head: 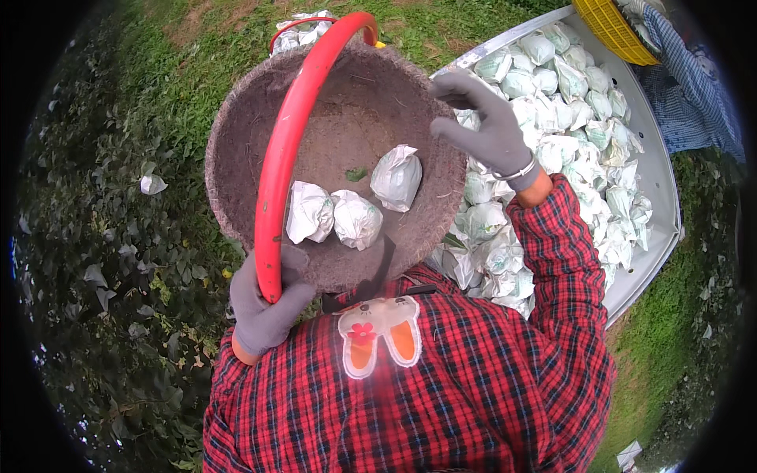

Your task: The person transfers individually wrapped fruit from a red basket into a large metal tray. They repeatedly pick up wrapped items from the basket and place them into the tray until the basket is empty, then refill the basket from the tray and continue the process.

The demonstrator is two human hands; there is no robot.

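Observation:
A round basket [349,124] with a felt-like brown lining tilts in front of my chest. Three white wrapped bundles lie inside it: one at the left [310,211], one beside it [357,219], and one to the right [397,178]. Their contents are hidden. Near them is a green leaf [356,174]. My gloved left hand [266,304] grips the lower end of the basket's thick red handle [290,130]. At the right rim, my gloved right hand [482,121] has thumb and fingers apart with nothing between them; whether it touches the rim I cannot tell.
A pale, shallow trailer bed [656,177] at the right holds many similar white bundles [556,112]. A yellow plastic crate [612,26] stands at its far corner, beside blue woven cloth [686,88]. Another red-handled container [301,29] sits on grass beyond. Dense foliage [130,254] borders the left.

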